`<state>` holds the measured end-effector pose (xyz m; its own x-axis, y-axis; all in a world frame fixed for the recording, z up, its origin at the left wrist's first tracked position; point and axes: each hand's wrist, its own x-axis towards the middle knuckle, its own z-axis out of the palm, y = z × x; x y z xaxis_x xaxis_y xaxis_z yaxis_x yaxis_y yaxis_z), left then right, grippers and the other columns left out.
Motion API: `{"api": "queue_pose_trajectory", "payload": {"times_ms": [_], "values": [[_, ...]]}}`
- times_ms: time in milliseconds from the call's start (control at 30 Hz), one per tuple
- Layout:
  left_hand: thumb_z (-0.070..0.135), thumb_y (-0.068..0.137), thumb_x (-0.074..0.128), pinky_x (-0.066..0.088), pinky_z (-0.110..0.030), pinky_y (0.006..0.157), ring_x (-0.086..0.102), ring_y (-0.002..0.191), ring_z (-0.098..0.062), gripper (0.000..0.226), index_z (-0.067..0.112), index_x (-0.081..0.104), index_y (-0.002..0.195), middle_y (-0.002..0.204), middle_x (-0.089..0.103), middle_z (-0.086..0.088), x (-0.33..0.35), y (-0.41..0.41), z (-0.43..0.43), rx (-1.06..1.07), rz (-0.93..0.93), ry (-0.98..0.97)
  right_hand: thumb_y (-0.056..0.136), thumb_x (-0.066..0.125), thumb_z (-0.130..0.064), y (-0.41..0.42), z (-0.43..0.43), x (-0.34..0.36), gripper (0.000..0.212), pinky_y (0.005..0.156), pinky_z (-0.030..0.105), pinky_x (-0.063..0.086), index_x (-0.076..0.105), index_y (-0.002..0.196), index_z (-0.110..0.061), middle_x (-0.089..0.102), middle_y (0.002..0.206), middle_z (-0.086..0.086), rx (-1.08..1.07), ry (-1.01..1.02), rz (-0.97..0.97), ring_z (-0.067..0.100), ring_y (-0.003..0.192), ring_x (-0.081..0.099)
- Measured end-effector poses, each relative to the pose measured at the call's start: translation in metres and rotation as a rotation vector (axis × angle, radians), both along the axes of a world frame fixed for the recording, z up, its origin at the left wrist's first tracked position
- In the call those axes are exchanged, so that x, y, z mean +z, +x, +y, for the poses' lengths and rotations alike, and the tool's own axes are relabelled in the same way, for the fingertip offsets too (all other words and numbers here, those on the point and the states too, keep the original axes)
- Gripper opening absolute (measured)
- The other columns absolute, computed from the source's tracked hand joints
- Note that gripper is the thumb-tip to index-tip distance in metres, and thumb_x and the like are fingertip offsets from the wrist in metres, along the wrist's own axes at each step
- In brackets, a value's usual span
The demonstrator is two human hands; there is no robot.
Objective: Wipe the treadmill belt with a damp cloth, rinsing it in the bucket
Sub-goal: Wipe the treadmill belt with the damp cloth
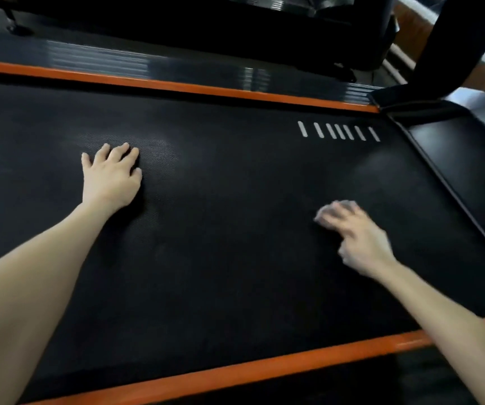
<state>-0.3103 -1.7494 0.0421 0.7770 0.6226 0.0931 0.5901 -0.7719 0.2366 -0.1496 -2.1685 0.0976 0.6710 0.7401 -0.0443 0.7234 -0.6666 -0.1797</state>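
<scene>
Resting flat, empty, left hand (112, 176) on treadmill belt (235, 229); right hand (358, 238) blurred, grip unclear; cloth unseen.

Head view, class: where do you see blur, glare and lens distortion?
Head view: right hand smeared by motion blur, left hand sharp; glare streaks on the glossy far side rail; the orange trim bows from the wide-angle lens; dim lighting overall.

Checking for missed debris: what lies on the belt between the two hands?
Nothing: in the head view, only bare black belt separates the left hand from the blurred right hand.
</scene>
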Motion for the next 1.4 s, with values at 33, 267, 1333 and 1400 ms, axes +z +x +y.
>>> {"api": "queue_pose_trajectory", "payload": {"times_ms": [33,267,1333,1400], "values": [[0.032,0.098,0.036,0.004,-0.055,0.115,0.014,0.144,-0.030,0.049,0.021,0.035,0.146,0.155,0.027,-0.001,0.001,0.000,-0.001,0.001,0.009,0.004,0.081,0.053,0.001,0.008,-0.007,-0.001,0.061,0.115,0.031,0.013,0.049,0.135,-0.026,0.035,0.152,0.000,-0.199,-0.009,-0.022,0.027,0.144,0.019],[0.026,0.098,0.030,-0.001,-0.058,0.114,0.005,0.146,-0.030,0.052,0.027,0.025,0.149,0.159,0.015,-0.001,0.019,0.009,-0.020,0.074,0.158,-0.135,0.085,0.047,-0.007,-0.081,0.086,-0.031,0.057,0.113,0.031,0.011,0.052,0.133,-0.038,0.035,0.152,-0.005,0.140,0.139,-0.036,0.028,0.142,0.020],[0.021,0.082,0.072,0.046,-0.026,0.069,0.055,0.071,-0.005,0.018,0.019,0.055,0.075,0.071,0.062,0.012,0.109,-0.081,-0.186,-0.091,-0.527,-0.956,0.059,0.076,-0.063,-0.124,0.064,0.062,0.087,0.083,0.015,0.045,0.041,0.135,-0.040,0.058,0.125,-0.013,-0.089,0.450,1.157,0.000,0.111,0.057],[0.026,0.082,0.071,0.039,-0.022,0.061,0.047,0.059,0.001,0.026,0.028,0.049,0.068,0.057,0.052,0.018,0.112,-0.082,-0.186,-0.141,-0.478,-0.832,0.059,0.079,-0.059,-0.130,0.065,0.056,0.092,0.084,0.011,0.044,0.039,0.139,-0.036,0.055,0.122,-0.021,-0.007,0.283,0.842,-0.008,0.107,0.054]]}}
